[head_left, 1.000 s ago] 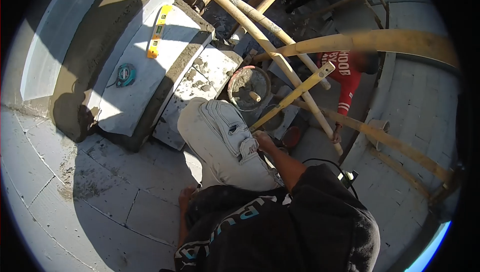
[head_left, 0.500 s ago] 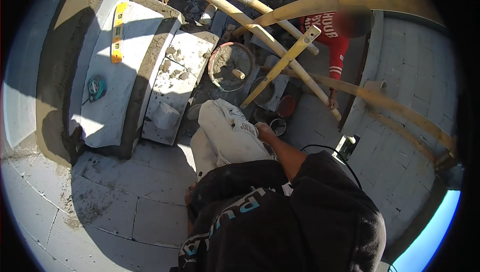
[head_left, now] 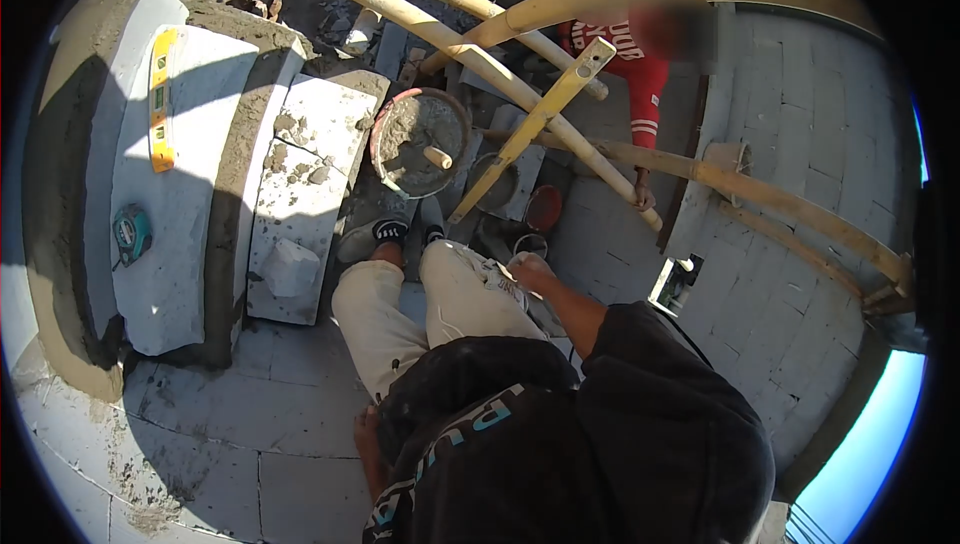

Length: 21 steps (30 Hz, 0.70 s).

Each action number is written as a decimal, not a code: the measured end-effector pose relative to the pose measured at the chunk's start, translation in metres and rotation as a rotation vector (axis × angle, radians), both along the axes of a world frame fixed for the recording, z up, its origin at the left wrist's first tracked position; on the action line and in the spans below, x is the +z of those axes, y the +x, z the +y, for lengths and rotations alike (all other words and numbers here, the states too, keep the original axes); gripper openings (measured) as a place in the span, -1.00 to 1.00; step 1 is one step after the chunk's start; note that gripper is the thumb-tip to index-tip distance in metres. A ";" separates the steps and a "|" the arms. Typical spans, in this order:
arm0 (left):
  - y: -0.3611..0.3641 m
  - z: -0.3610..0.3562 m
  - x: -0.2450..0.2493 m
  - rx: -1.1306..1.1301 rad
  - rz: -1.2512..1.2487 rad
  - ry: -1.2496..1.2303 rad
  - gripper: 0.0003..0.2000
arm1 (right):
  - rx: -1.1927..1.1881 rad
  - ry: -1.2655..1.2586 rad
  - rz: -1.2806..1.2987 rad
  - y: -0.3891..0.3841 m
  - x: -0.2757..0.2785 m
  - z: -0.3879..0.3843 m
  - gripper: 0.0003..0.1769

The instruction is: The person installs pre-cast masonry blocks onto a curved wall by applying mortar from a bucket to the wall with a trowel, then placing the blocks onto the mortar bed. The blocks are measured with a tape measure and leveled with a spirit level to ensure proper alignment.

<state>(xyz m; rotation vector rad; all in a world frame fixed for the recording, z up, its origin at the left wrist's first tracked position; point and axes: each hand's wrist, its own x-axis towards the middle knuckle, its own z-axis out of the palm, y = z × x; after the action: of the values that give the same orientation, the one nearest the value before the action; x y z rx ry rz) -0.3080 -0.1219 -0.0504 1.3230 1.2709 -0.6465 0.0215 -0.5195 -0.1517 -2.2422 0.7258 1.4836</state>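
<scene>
My right hand (head_left: 532, 272) is at the side of my pale trousers (head_left: 475, 299), near the knee; its fingers are too small and partly hidden to make out their grip. Low on the left, my left hand (head_left: 368, 434) hangs beside my dark clothing, fingers partly hidden. A round bucket of wet mortar (head_left: 420, 144), with a wooden handle (head_left: 437, 157) sticking out, stands beyond my feet. On the curved stepped blocks at left lie a yellow spirit level (head_left: 162, 99) and a teal tape measure (head_left: 131, 234). A white block piece (head_left: 290, 269) rests on the mortar-spattered slab (head_left: 268, 299).
Bamboo poles (head_left: 400, 14) and a yellow bar (head_left: 530, 134) cross ahead. Beyond them, a person in a red sleeve (head_left: 645, 104) has a hand at a pole's end. A red bucket (head_left: 543, 209) and a dark container (head_left: 530, 244) stand near my right hand. A block wall (head_left: 780, 244) rises at right.
The view has shifted, so the blocks, tools and mortar bucket appear farther left. Both my legs and shoes now show more fully. My right hand remains by the trousers.
</scene>
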 end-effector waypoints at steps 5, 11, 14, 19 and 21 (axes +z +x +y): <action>0.021 0.005 0.024 -0.138 -0.028 0.036 -0.49 | 0.041 0.100 -0.045 0.018 -0.032 0.000 -0.64; 0.012 0.016 0.025 -0.024 0.050 -0.063 -0.37 | 0.371 0.233 -0.163 0.017 -0.144 -0.041 -0.67; 0.000 0.025 0.017 0.178 0.141 -0.122 -0.43 | 0.244 0.271 -0.154 0.043 -0.151 -0.037 -0.66; -0.027 0.058 0.004 -0.363 -0.091 -0.130 -0.37 | -0.116 0.370 -0.181 0.051 -0.161 -0.083 -0.71; -0.014 0.074 -0.011 -0.506 0.010 -0.161 -0.31 | -0.219 0.327 -0.223 0.055 -0.155 -0.110 -0.72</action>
<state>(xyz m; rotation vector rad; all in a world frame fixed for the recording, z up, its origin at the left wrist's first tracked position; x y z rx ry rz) -0.3224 -0.0484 -0.0610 1.5158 0.8671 -1.0841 0.0768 -0.6292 -0.3063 -1.9696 0.5890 1.1342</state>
